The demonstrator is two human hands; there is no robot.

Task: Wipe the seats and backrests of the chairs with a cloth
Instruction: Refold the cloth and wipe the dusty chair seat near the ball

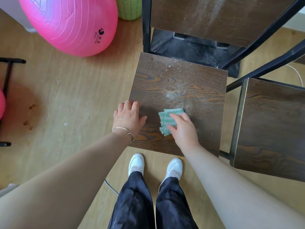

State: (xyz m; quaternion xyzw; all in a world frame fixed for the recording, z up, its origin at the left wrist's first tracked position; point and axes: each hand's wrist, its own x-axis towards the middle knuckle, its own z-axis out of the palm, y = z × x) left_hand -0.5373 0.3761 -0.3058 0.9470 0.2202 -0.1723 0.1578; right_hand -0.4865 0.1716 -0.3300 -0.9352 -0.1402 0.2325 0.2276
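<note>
On the seat, we pressed the cloth under our flat, uncurled right hand; the dust patch lay just beyond it.

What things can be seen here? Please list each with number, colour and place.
centre seat: one, dark brown, middle
right seat: one, dark brown, right edge
backrest: one, dark brown, top
dust: patches, pale, centre seat and backrest
cloth: one, green and white, on centre seat
ball: at least one, pink, top left
pot: one, green, top, beside ball
floor: one, light wood, all around
bracelet: one, silver, left wrist
shoes: two, white, bottom centre
left hand: one, flat on centre seat's left edge
right hand: one, pressing the cloth
</note>
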